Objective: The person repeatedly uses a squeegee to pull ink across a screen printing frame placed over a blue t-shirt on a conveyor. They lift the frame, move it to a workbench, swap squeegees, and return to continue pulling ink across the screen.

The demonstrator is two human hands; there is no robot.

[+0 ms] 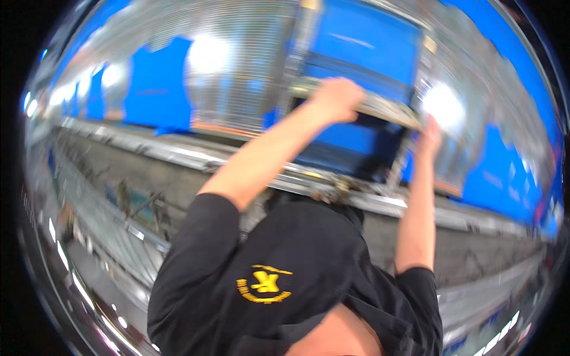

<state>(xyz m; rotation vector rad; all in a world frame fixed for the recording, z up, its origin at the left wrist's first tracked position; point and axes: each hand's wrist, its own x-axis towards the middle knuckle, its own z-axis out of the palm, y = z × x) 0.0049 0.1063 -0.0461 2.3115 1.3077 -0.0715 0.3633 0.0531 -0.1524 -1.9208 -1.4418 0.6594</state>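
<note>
My left hand is closed in a fist over a pale crossbar, which spans a metal frame. My right hand is raised beside the frame's right-hand rail, near the bar's right end. Motion smears its fingers, so its grip cannot be made out. Beyond the bar lies a blue panel inside the frame. On the near side of the bar a dark gap shows, with more blue in it.
Shiny, ribbed clear sheeting and blue patches stretch away on both sides, with bright glare spots. A long metal rail runs across just in front of my body. Below it is a grey surface. The whole picture is blurred.
</note>
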